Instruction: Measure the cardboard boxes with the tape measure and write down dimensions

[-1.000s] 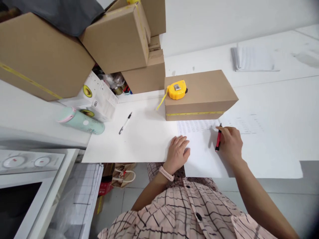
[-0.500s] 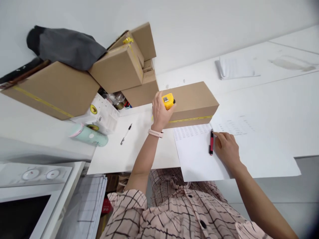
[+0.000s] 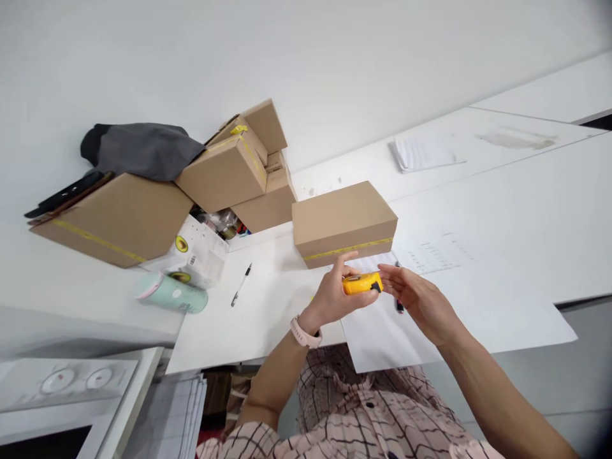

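Note:
My left hand (image 3: 327,299) is wrapped round a yellow tape measure (image 3: 362,284), held above the white desk in front of the cardboard box. My right hand (image 3: 425,305) is beside the tape measure's right end with its fingers stretched out; whether the fingertips touch it I cannot tell. The closed cardboard box (image 3: 342,220) has yellow tape along its front side. Printed paper sheets (image 3: 382,344) lie below my hands. A red and black pen (image 3: 399,306) rests on them, mostly hidden behind my right hand.
A black and clear pen (image 3: 241,285) lies on the desk (image 3: 272,299) at left. Beyond it are a mint-green bottle (image 3: 176,293), a white avocado-print carton (image 3: 205,255) and stacked cardboard boxes (image 3: 224,175). A paper stack (image 3: 425,153) lies at the back right. A microwave (image 3: 71,389) stands lower left.
My left hand has lifted the tape measure off the box and brought it nearer my body. My right hand has left the pen and moved up beside the tape measure. The view has shifted.

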The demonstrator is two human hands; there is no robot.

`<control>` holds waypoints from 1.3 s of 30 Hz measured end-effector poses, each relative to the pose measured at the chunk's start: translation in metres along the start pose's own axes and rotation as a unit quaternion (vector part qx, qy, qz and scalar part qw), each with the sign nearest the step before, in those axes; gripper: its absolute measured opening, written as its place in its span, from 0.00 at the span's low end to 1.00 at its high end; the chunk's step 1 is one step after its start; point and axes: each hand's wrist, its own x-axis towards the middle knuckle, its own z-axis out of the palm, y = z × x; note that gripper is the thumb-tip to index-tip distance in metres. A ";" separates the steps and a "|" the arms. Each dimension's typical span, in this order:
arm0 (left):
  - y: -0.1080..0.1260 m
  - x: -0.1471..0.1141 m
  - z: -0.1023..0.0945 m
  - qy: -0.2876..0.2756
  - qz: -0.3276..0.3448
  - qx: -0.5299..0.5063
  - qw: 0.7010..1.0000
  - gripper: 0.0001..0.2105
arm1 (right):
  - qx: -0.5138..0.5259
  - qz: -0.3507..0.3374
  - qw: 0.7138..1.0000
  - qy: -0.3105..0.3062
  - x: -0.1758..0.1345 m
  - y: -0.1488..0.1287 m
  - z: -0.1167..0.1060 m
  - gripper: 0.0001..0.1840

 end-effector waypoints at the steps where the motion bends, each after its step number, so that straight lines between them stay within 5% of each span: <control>1: 0.001 -0.002 -0.001 -0.003 -0.006 0.006 1.000 0.38 | 0.019 0.016 1.000 -0.010 -0.001 -0.004 0.004 0.26; 7: 0.007 0.001 -0.036 -0.012 -0.017 -0.035 0.999 0.37 | 0.056 0.048 0.997 -0.027 0.009 -0.039 0.001 0.19; 14: 0.002 0.042 -0.154 0.246 -0.003 -0.040 0.969 0.31 | 0.052 -0.088 0.993 0.056 0.106 -0.118 -0.034 0.14; 16: -0.005 0.058 -0.184 0.325 -0.029 -0.035 0.945 0.25 | 0.035 -0.092 0.993 0.072 0.141 -0.126 -0.035 0.11; 19: -0.016 0.073 -0.210 0.361 -0.049 -0.024 0.931 0.21 | -0.029 -0.086 0.990 0.108 0.183 -0.120 -0.024 0.10; 25: -0.033 0.082 -0.213 0.349 -0.058 -0.013 0.935 0.23 | -0.168 -0.069 0.964 0.194 0.214 -0.085 -0.001 0.12; 39: -0.042 0.090 -0.206 0.293 -0.052 -0.029 0.954 0.27 | -0.331 -0.058 0.925 0.178 0.210 -0.071 0.000 0.17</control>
